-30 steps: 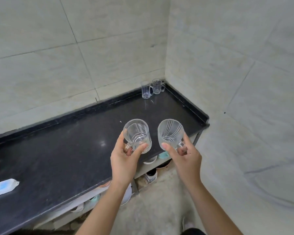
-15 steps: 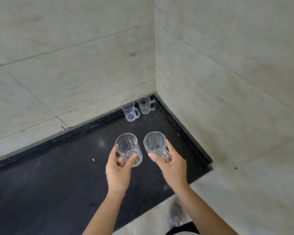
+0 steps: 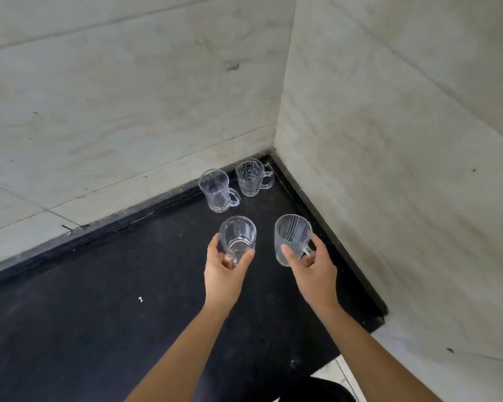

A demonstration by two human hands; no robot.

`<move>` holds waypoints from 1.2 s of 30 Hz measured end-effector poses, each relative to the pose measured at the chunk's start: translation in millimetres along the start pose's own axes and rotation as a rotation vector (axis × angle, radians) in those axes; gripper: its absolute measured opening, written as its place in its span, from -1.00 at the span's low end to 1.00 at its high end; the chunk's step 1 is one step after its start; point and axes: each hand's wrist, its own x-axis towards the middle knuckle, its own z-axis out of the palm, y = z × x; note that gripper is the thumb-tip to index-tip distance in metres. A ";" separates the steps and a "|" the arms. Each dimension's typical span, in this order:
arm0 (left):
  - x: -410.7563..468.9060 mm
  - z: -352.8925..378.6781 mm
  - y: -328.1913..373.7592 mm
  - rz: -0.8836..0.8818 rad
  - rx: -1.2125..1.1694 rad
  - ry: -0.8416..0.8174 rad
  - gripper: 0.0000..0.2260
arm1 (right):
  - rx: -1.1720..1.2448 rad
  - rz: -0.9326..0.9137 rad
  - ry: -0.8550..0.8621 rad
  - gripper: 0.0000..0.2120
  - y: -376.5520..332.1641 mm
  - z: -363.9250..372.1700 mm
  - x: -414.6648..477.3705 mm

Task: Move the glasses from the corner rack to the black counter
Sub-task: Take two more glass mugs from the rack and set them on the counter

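My left hand [image 3: 225, 271] grips a clear glass mug [image 3: 238, 237] by its lower part, held upright over the black counter [image 3: 99, 309]. My right hand [image 3: 312, 269] holds a frosted, line-etched glass mug [image 3: 292, 237], fingers around its handle side. Both mugs hover close together, a little in front of two other clear glass mugs: one plain [image 3: 217, 190] and one with a grid pattern [image 3: 249, 177], standing in the counter's back right corner. The corner rack is out of view.
Pale tiled walls [image 3: 128, 97] close the counter at the back and on the right. A raised black lip [image 3: 331, 242] runs along the right edge. The counter's front right corner [image 3: 379, 314] ends near my right forearm.
Both hands have carried their mugs forward toward the back right corner, nearer the two standing mugs. The view has shifted closer to the corner.
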 end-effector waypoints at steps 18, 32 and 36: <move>87.9 63.5 -21.0 0.024 0.069 -0.102 -0.39 | 0.041 -0.102 -0.085 -0.39 15.8 57.7 109.7; 101.1 64.3 -17.9 0.020 0.302 -0.117 -0.31 | -0.053 -0.114 -0.209 -0.35 29.8 56.3 136.1; 89.2 44.6 0.7 0.028 0.550 -0.081 -0.23 | -0.130 -0.031 -0.179 -0.17 14.6 34.8 123.9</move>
